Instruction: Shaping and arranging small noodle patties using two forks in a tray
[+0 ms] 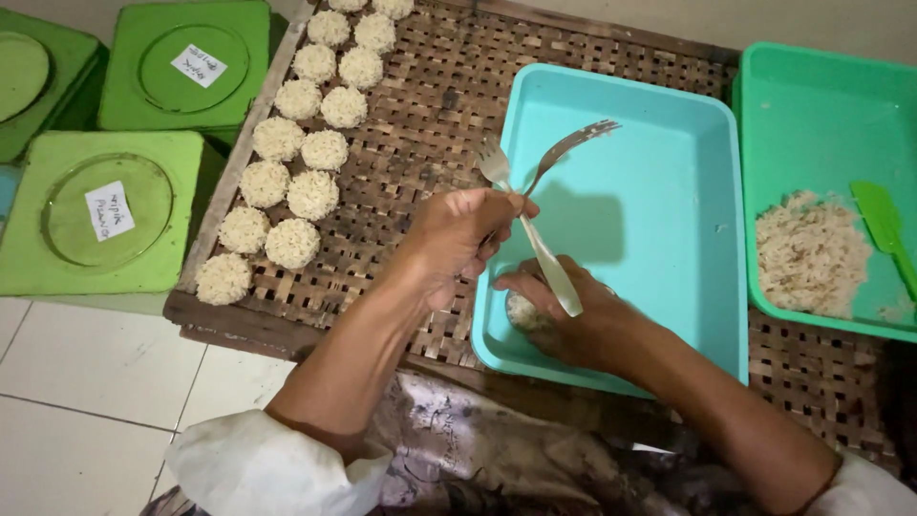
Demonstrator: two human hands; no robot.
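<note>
My left hand (pixel 458 234) grips two metal forks where they cross; one fork (pixel 535 234) has its tines up and its handle lying across my right hand, the other fork (pixel 573 141) points up and to the right. My right hand (pixel 578 320) rests in the near left corner of a turquoise tray (pixel 669 143), closed around a small pale noodle ball (pixel 521 311). Several finished noodle balls (pixel 291 191) lie in two rows on the woven bamboo mat (pixel 430 115) to the left.
A green tray (pixel 812 105) at right holds loose crumbled noodles (pixel 812 253) and a green spatula (pixel 884 229). Three green lidded containers (pixel 105 210) with paper labels stand at left. White floor tiles (pixel 86 382) lie at lower left; patterned cloth covers my lap.
</note>
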